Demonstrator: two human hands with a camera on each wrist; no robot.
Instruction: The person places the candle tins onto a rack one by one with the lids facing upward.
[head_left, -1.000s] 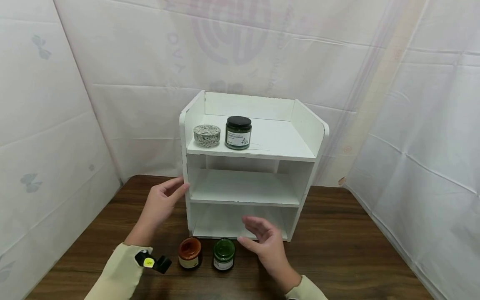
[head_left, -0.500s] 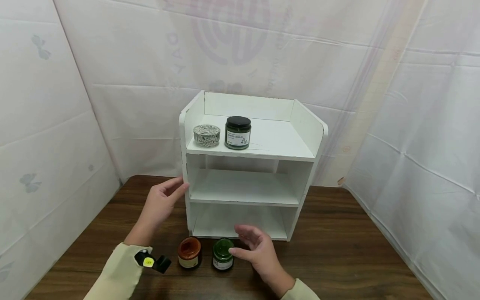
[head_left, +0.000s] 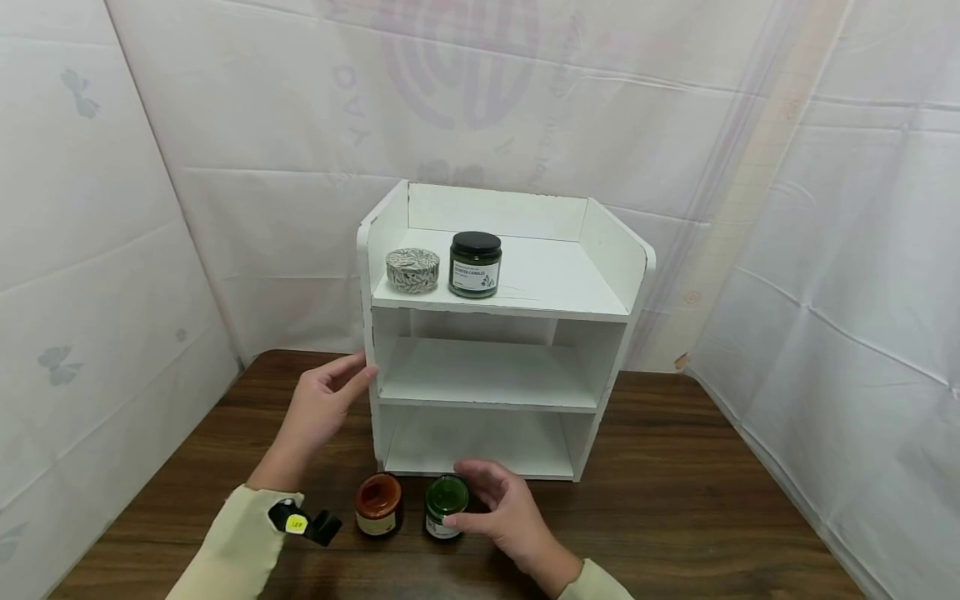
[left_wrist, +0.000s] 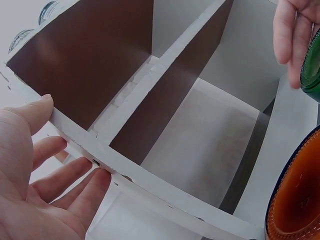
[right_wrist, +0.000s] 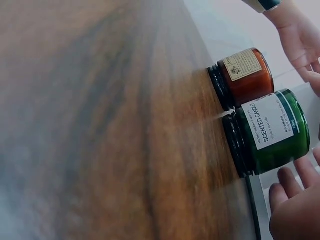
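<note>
A green glass jar (head_left: 444, 496) (right_wrist: 272, 132) stands on the wooden table just in front of a white three-tier shelf (head_left: 615, 275). My right hand (head_left: 502, 512) curls round it, thumb on the label side and fingers (right_wrist: 287, 180) behind it. An amber jar (head_left: 378, 502) (right_wrist: 245, 75) stands directly left of the green one, almost touching it. My left hand (head_left: 322, 408) (left_wrist: 35, 185) lies flat with straight fingers against the shelf's left side panel, at the middle tier.
On the top tier sit a dark jar with a black lid (head_left: 475, 264) and a low patterned tin (head_left: 412, 270). White cloth walls close in the brown table (head_left: 675, 500) at the back and both sides.
My right hand has dropped down and to the left, from in front of the bottom tier onto the green jar. The left hand, the shelf and both jars have stayed put.
</note>
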